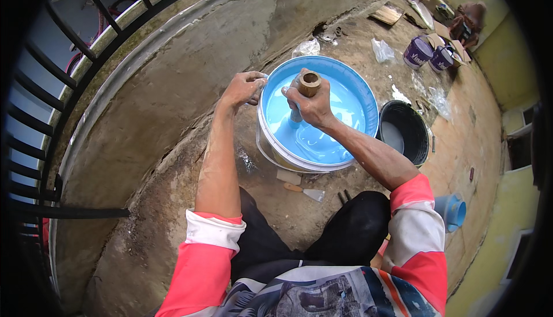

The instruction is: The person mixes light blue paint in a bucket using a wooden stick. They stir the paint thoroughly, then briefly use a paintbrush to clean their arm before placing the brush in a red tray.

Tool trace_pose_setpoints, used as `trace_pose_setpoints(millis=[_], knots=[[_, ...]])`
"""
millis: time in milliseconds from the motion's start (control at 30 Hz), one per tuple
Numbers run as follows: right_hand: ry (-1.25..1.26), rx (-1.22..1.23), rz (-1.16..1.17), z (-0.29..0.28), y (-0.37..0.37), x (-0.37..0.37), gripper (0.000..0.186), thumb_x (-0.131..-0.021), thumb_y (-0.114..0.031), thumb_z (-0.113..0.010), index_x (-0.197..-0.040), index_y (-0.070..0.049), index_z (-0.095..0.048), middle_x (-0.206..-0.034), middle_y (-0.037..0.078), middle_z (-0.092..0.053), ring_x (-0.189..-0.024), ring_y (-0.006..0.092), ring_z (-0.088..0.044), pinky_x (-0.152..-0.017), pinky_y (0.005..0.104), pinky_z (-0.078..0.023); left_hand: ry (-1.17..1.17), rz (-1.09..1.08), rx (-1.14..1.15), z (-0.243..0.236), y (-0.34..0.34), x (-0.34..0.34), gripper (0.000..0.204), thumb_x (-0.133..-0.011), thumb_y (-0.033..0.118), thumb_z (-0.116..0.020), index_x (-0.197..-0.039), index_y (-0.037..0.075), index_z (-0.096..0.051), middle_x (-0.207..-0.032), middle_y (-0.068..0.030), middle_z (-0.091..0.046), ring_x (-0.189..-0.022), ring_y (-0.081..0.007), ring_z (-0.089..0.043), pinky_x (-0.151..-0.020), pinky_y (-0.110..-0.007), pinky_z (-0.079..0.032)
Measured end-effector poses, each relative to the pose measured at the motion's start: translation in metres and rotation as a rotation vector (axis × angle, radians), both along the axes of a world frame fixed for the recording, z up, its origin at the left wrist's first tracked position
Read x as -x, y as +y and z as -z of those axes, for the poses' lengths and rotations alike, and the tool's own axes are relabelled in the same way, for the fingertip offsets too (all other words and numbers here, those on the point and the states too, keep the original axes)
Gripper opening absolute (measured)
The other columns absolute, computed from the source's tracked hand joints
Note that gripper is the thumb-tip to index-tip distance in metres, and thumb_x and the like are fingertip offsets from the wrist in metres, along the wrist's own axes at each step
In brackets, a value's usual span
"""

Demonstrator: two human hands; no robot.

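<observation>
right hand [314, 102] gripped hollow stick [308, 92] in blue paint [317, 144], left hand [243, 90] touched white bucket rim [264, 130], scraper [305, 191] lay nearby, black bucket [419, 138] stood alongside

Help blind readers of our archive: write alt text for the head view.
A right hand grips a hollow stick that dips into a white bucket of light-blue paint, while the left hand touches the bucket's rim. A black bucket stands to the right; a putty knife lies on the ground.
</observation>
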State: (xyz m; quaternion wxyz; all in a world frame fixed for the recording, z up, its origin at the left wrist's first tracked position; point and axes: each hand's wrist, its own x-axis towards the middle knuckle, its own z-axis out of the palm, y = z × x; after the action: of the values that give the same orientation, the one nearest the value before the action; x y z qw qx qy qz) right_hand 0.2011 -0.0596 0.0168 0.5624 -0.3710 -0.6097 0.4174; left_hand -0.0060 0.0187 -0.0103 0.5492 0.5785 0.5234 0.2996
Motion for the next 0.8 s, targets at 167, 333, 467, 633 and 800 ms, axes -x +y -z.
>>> trace_pose_setpoints(millis=[167, 333, 467, 633, 800], knots=[[-0.355, -0.279, -0.044, 0.001, 0.023, -0.019, 0.025, -0.084, -0.008, -0.077, -0.074, -0.006, -0.054, -0.063, -0.001, -0.055, -0.06, 0.008, -0.049, -0.055, 0.0292, -0.041, -0.018, -0.003, 0.013, 0.002, 0.0, -0.001, 0.032, -0.093, 0.026, -0.068, -0.118, 0.006, -0.072, -0.096, -0.0077, -0.072, -0.07, -0.0137, -0.064, -0.064, -0.031, -0.056], [-0.281, 0.061, 0.073, 0.002, 0.017, -0.058, 0.02, -0.084, -0.008, -0.075, -0.076, -0.005, -0.056, -0.065, -0.001, -0.057, -0.059, 0.0075, -0.054, -0.053, 0.0282, -0.043, -0.004, -0.013, 0.008, 0.001, -0.002, 0.0, 0.033, -0.092, 0.026, -0.069, -0.117, 0.005, -0.072, -0.099, -0.0087, -0.072, -0.073, -0.0157, -0.066, -0.065, -0.032, -0.057], [-0.101, 0.302, 0.034, -0.013, 0.004, -0.052, 0.018, -0.083, -0.007, -0.076, -0.077, -0.004, -0.059, -0.063, 0.002, -0.058, -0.052, 0.0103, -0.054, -0.049, 0.028, -0.044, -0.001, -0.012, 0.005, 0.002, -0.002, 0.002, 0.034, -0.091, 0.027, -0.069, -0.117, 0.005, -0.072, -0.1, -0.0094, -0.073, -0.075, -0.0164, -0.066, -0.066, -0.033, -0.057], [0.136, 0.229, 0.087, -0.003, 0.011, -0.018, 0.018, -0.083, -0.006, -0.075, -0.073, -0.005, -0.06, -0.06, 0.003, -0.059, -0.049, 0.0113, -0.055, -0.046, 0.0278, -0.043, -0.017, -0.017, 0.019, 0.004, 0.0, -0.003, 0.035, -0.092, 0.027, -0.07, -0.118, 0.005, -0.072, -0.098, -0.0089, -0.072, -0.075, -0.0158, -0.066, -0.067, -0.033, -0.057], [0.048, 0.007, 0.052, 0.007, 0.028, 0.023, 0.018, -0.083, -0.008, -0.074, -0.076, -0.003, -0.058, -0.063, 0.001, -0.06, -0.056, 0.0098, -0.056, -0.051, 0.0285, -0.044, -0.021, 0.005, 0.004, 0.005, 0.004, 0.004, 0.034, -0.092, 0.025, -0.068, -0.119, 0.004, -0.071, -0.096, -0.0083, -0.072, -0.072, -0.015, -0.065, -0.066, -0.032, -0.057]])
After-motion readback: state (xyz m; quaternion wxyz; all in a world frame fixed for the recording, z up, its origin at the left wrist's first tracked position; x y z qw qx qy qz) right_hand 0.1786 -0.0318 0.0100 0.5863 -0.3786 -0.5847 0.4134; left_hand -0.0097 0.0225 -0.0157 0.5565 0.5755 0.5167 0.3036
